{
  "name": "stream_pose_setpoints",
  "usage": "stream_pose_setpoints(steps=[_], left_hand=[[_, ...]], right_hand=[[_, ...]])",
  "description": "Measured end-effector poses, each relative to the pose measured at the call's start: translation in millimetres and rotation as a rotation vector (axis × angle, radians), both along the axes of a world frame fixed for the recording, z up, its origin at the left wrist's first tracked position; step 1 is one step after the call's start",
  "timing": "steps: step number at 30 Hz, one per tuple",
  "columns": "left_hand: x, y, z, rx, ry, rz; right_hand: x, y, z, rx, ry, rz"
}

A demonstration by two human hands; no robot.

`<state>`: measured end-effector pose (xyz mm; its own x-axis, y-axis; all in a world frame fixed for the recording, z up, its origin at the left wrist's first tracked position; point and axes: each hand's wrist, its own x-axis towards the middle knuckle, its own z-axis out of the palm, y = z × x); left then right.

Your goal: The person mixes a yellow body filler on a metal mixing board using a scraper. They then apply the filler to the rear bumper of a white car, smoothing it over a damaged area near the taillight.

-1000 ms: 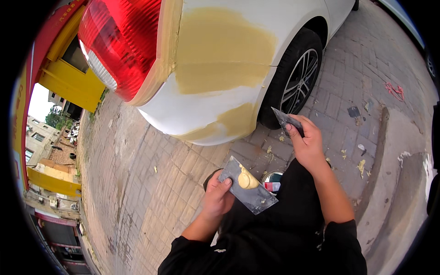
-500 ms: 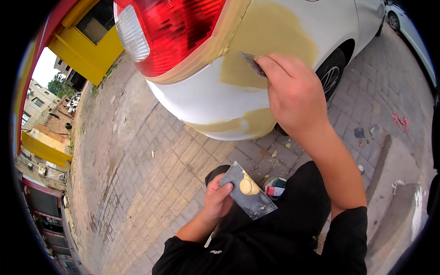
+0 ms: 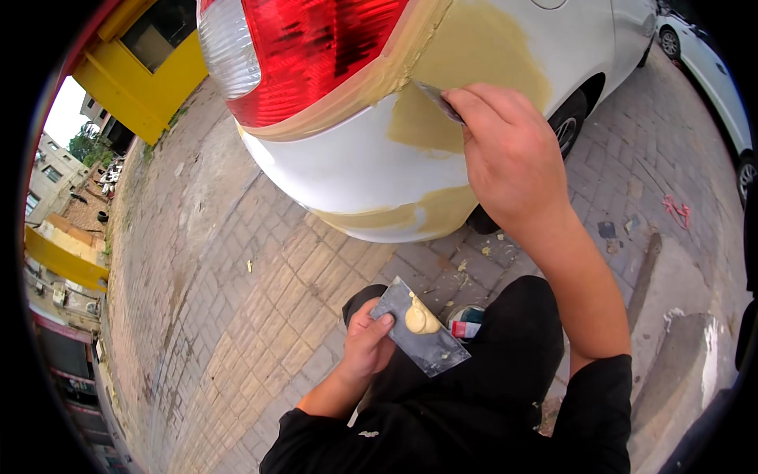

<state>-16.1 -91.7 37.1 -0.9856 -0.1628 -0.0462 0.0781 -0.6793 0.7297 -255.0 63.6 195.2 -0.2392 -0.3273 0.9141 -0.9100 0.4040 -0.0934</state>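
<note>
A thin metal scraper is pinched in my right hand, its blade against the rear corner of a white car. Around the blade lies a wide patch of tan body filler, bordered by masking tape along the red tail light. Low in front of me, my left hand grips a flat grey mixing board by its edge. On this board sits a dollop of creamy yellow putty. A second band of filler runs along the bumper's lower edge.
Beside my knee stands an open can with a red and white label. Paving bricks cover the ground, with a concrete kerb at right. Another white car is parked at the far right; a yellow structure rises at left.
The scraper blade has shifted slightly up the filler toward the taped edge, its angle a little changed. My view has turned slightly. The board stays in my left hand.
</note>
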Motion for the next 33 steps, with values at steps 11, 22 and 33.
stream_pose_setpoints(steps=[11,22,33], left_hand=[[-1,-2,-7,0.014,0.019,0.009],[-6,-1,-7,0.020,0.010,-0.025],[-3,-1,-4,-0.008,-0.038,0.031]], right_hand=[[11,-4,10,0.113,-0.026,-0.079],[0,8,-4,0.143,-0.069,-0.104],[-6,11,-12,0.120,-0.072,-0.076]])
